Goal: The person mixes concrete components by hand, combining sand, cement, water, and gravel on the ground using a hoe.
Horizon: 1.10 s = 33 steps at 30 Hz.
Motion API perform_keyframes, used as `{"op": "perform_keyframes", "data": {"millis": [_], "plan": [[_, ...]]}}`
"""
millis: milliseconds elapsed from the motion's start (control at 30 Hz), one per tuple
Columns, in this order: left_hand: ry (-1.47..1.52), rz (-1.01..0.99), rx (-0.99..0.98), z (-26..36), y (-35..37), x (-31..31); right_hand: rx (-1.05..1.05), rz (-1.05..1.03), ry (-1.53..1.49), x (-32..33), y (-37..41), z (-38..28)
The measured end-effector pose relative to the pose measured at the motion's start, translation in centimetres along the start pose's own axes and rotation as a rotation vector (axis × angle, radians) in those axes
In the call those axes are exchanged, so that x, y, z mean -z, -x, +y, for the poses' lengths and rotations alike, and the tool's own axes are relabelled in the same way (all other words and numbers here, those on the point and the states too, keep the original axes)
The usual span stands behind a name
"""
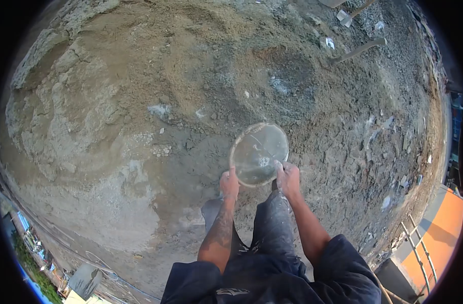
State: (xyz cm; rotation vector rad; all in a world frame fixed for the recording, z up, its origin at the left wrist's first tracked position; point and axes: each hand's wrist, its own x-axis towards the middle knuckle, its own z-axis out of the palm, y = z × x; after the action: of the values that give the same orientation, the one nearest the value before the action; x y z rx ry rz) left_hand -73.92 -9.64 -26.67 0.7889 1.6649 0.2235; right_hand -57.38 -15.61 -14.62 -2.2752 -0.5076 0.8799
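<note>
Firmly closed, the left hand [230, 184] on the near-left rim of a round pan [260, 153], fingertips mostly hidden, open dirt [201, 91] beyond, right hand [289, 180] closed at near right, a handle [362, 49], one end unclear.

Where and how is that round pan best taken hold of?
Probably by the rim of the round pan, from the body side, one hand on each side: its wide round shape suggests spread grips, like those of the left hand and right hand.
</note>
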Motion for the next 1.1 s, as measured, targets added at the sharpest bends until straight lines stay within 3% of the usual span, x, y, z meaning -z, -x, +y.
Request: {"op": "perform_keyframes", "data": {"millis": [133, 200, 433, 633, 867, 1100], "plan": [[0.093, -0.028, 0.102, 2.3, 0.4, -4.0, -0.047, -0.131, -0.065, 1.3, -6.0, -0.5], [0.280, 0.058, 0.185, 3.5, 0.2, -6.2, 0.042, -0.198, -0.116, 1.9, -8.3, -0.4], [0.299, 0.145, 0.250, 6.2, 0.2, -9.6, 0.052, -0.263, -0.113, 2.3, -13.4, -0.3], [0.345, 0.081, 0.254, 8.5, 0.7, -12.2, 0.044, -0.193, -0.202, 3.6, -15.7, 0.6], [0.339, 0.123, 0.240, 10.4, 1.4, -15.8, -0.112, -0.175, -0.350, 4.0, -18.2, 2.1], [0.322, 0.211, 0.213, 12.8, 3.2, -19.4, -0.112, -0.107, -0.456, 5.2, -20.1, 4.7]]}}
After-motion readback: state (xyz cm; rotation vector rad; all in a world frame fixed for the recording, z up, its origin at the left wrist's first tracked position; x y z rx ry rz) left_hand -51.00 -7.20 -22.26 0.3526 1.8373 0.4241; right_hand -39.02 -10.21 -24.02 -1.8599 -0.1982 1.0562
